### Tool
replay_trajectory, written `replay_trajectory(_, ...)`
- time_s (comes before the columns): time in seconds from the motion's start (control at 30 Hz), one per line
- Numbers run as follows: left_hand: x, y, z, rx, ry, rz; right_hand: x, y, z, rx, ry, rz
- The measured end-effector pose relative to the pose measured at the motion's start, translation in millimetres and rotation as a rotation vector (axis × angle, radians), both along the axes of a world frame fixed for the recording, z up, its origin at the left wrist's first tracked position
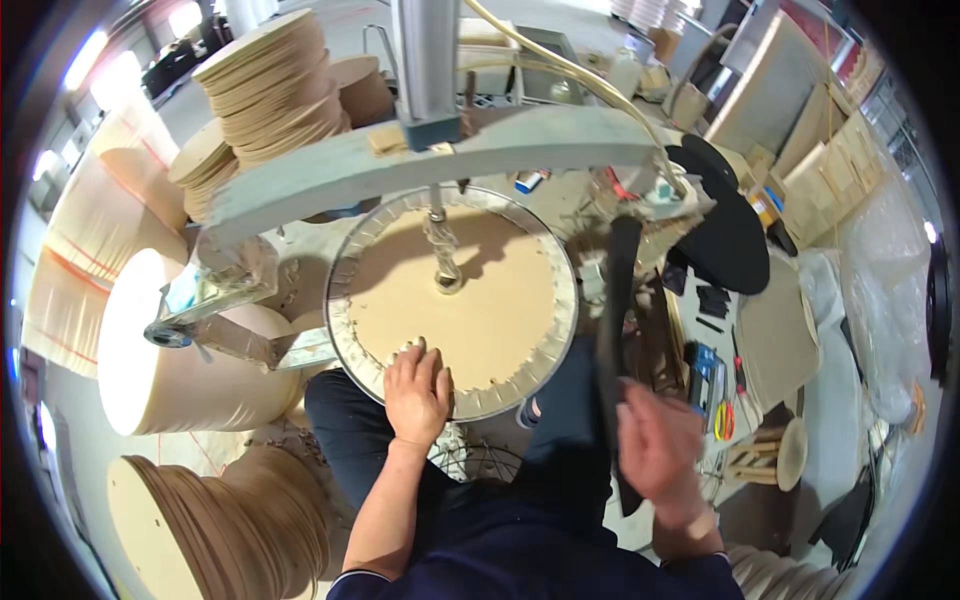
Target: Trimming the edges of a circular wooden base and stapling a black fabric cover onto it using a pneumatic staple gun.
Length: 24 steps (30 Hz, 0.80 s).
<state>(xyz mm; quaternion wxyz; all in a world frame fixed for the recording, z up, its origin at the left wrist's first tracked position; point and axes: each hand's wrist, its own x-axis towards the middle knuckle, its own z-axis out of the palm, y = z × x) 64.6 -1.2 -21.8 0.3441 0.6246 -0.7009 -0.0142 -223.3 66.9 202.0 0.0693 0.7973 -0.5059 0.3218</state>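
In front of my lap lies a round tan board (500, 330) with pale pleated fabric (557, 345) folded over its edge and a thin metal rim around it. My left hand (415, 395) rests on the near part of the board, fingers stretched over the pleats. At the right, my right hand (660, 445), somewhat blurred, grips a thin black panel (614, 330) by its edge. The panel stands upright and is seen nearly edge-on, so its outline is hidden. A metal rod with a wrapped end (446, 270) comes down onto the middle of the board.
A curved grey beam (440, 160) crosses above the board, carrying a metal cylinder (427, 60). Stacks of tan round boards (270, 90) stand at the left. Black discs (725, 235), scissors (724, 420) and a red-handled tool (739, 372) lie on the right-hand table.
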Motion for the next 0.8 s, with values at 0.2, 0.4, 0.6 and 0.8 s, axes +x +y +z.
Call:
replay_trajectory(0.2,5,7,2,0.014,0.03,0.003,52,-24,-90,0.209,-0.045,0.116)
replay_trajectory(0.4,19,5,20,0.17,0.612,-0.009,102,-38,-122,0.339,-0.08,0.193)
replay_trajectory(0.6,36,9,36,0.684,1.216,-0.026,147,-40,-148,0.453,-0.004,0.436)
replay_trajectory(0.8,62,6,17,0.657,0.963,0.099,133,-36,-117,0.688,-0.228,0.376)
